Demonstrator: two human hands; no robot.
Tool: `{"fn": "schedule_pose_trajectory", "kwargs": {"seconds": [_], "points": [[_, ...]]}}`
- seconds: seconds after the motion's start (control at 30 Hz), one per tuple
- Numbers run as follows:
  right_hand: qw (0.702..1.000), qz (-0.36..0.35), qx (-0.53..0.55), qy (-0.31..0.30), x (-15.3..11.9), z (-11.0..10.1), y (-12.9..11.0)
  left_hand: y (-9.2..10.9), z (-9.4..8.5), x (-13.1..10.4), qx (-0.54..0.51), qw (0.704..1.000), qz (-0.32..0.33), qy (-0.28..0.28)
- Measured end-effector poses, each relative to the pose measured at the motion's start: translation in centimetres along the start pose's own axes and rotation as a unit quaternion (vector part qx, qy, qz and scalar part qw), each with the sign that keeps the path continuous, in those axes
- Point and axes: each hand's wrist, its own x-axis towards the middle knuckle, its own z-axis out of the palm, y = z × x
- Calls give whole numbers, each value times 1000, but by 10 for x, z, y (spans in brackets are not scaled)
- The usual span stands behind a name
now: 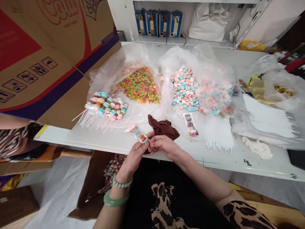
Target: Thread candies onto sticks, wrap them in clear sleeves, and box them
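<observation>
A wrapped candy stick (138, 132), with pastel candies and a printed label, points up and left from between my hands. My left hand (138, 151) is closed around its lower end. My right hand (163, 144) meets the left there, its fingers pinched together at the same end; what lies between the fingertips is hidden. A brown cloth (163, 127) lies just beyond the right hand. A row of candy sticks (106, 105) with white stems lies to the left. Behind are heaps of small ring candies (141, 86) and pastel tablet candies (184, 89) on plastic bags.
A large cardboard box (59, 63) stands at the left of the white table (95, 138). White sticks (219, 133) and a strip of printed wrappers (190, 124) lie right of the cloth. Below the table edge is an open carton (88, 184) with colourful pieces. Another person's striped sleeve (13, 141) shows at left.
</observation>
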Motion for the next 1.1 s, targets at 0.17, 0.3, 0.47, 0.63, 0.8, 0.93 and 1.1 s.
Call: {"fn": "schedule_pose_trajectory", "kwargs": {"seconds": [0.17,0.3,0.47,0.63,0.8,0.93,1.1], "points": [[982,-137,-57,116,-5,4,-10,-11,23,6,16,999,-48,2],[970,-161,36,178,8,2,-2,-23,37,9,99,990,-44,92],[893,-187,-300,279,10,-57,-15,-30,31,11,180,947,108,242],[683,-117,-601,399,11,-135,-38,-26,22,17,35,976,-9,214],[656,-193,-633,363,10,-131,-37,-15,23,19,-51,977,-64,195],[765,-310,-516,227,0,-70,-27,-11,26,22,-75,976,-77,187],[617,-373,-647,249,1,-9,-2,-15,37,20,-114,982,-80,129]]}}
